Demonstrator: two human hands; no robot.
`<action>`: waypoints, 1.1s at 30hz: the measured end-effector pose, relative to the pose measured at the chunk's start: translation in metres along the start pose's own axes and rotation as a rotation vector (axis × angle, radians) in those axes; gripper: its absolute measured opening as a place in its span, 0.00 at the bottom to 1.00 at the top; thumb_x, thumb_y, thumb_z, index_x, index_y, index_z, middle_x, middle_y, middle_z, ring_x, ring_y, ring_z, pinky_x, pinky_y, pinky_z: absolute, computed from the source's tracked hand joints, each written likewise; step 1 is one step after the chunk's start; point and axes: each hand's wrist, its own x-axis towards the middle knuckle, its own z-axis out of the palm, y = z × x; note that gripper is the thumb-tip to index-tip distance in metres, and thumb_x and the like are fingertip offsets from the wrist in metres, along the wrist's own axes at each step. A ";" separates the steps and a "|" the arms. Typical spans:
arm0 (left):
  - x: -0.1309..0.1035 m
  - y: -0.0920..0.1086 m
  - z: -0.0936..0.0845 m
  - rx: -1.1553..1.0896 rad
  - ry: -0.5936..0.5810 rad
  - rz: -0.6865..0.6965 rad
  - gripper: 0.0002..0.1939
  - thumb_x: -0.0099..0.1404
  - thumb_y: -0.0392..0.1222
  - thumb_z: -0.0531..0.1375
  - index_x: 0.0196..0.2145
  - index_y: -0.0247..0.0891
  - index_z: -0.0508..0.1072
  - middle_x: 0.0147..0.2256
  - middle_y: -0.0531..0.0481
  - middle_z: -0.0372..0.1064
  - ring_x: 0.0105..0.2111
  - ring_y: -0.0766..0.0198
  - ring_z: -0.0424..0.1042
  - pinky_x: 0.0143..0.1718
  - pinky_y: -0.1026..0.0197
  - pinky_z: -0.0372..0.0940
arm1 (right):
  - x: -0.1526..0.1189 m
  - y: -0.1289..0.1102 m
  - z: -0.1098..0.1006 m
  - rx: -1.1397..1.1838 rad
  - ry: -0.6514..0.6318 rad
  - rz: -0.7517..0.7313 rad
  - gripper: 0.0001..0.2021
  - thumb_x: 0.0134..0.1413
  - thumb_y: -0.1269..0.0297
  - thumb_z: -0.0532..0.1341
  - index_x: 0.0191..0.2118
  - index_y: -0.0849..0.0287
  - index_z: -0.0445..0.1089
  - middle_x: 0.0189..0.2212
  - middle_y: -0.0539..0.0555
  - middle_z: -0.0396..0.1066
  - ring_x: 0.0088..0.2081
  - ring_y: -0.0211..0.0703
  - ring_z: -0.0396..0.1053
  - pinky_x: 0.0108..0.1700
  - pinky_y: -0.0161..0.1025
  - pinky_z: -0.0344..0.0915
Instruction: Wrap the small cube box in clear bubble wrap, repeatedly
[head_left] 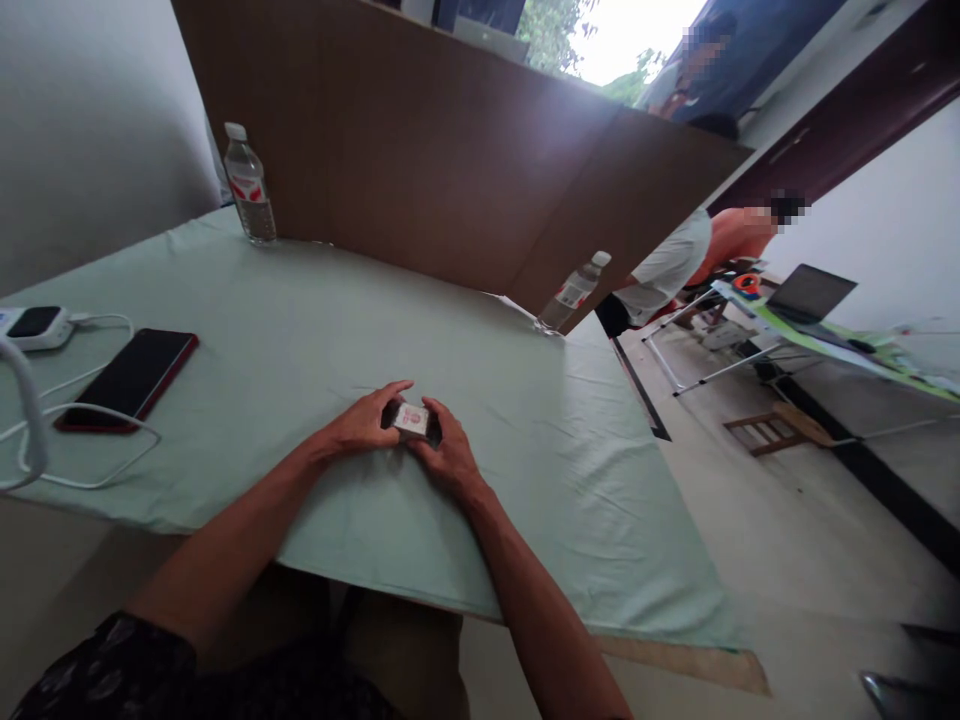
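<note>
Both hands, the left hand (367, 420) and the right hand (452, 452), hold a small box-like block with a pale top and darker sides (412, 420) between them, over the near middle part of the surface covered in pale green cloth (330, 330). Each hand is curved and narrow, its fingers around one side of the block and its thumb at the near edge. The top carries a red print that is too small to read; this printed face points up, and the block's front side faces the wearer. The top looks close to square, so its long axis cannot be told. Well beyond the left hand, a clear plastic bottle with a white cap and red-and-white label (251, 190) stands by the brown cardboard panel (420, 150); beyond the right hand, a second clear bottle with a white cap (574, 292) appears tilted, near the panel's lower edge. Neither label can be read. Left of the left hand lie a black phone with a red edge (129, 382), a white cable (112, 484) and a white device with a dark screen (36, 326).
</note>
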 end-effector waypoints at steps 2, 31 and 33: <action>0.000 -0.002 0.001 -0.002 0.006 0.008 0.45 0.50 0.38 0.59 0.67 0.33 0.56 0.51 0.40 0.70 0.46 0.54 0.71 0.51 0.51 0.66 | 0.001 0.000 0.000 0.014 0.001 0.010 0.33 0.52 0.63 0.67 0.64 0.56 0.61 0.58 0.63 0.70 0.57 0.53 0.70 0.60 0.53 0.66; 0.003 -0.005 0.003 -0.081 0.030 -0.012 0.46 0.50 0.36 0.59 0.67 0.33 0.54 0.52 0.40 0.70 0.46 0.55 0.71 0.51 0.51 0.66 | 0.004 0.000 0.000 0.052 0.011 0.071 0.34 0.51 0.60 0.68 0.64 0.55 0.61 0.58 0.62 0.70 0.57 0.55 0.71 0.60 0.56 0.66; 0.003 -0.003 0.003 -0.080 0.034 -0.020 0.46 0.49 0.36 0.58 0.67 0.34 0.55 0.50 0.41 0.70 0.44 0.56 0.71 0.50 0.52 0.67 | 0.003 0.001 0.000 0.038 0.021 0.056 0.34 0.50 0.60 0.68 0.63 0.56 0.61 0.58 0.63 0.70 0.56 0.56 0.71 0.59 0.56 0.66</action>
